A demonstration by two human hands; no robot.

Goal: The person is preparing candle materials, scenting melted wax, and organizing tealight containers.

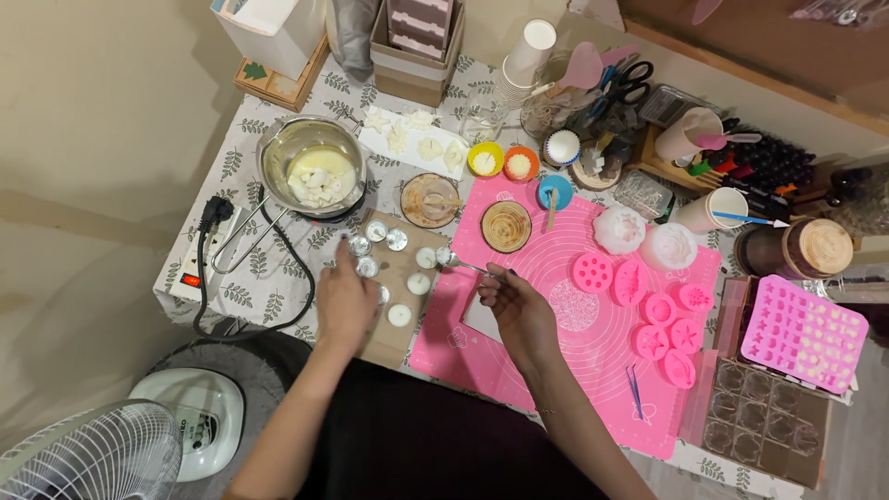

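On the brown cardboard sheet [394,319] at the table's near edge, the left hand [344,306] is lying flat, fingers spread, fingertips touching one of the small metal tealight cups [368,267] and gripping nothing. The right hand [519,310] is pinching a thin metal spoon [468,267] by its handle, and the bowl end is hovering at the cup [445,255] on the cardboard's right side, just by the edge of the pink silicone mat [556,370].

These cups are looking tiny, round and silvery: a few are showing bare shiny bottoms, others are carrying a pale cream wax fill. I'm judging them feather-light and thin-walled, easy to dent or tip, so a gentle pinch on the rim or a steadying fingertip beside the wall seems the sensible hold. Whether the wax is soft or set, I cannot tell. The spoon is looking stiff, slim and possibly slippery, best held far back on the handle.

Behind, a steel pot [310,165] with white wax lumps is sitting well apart.
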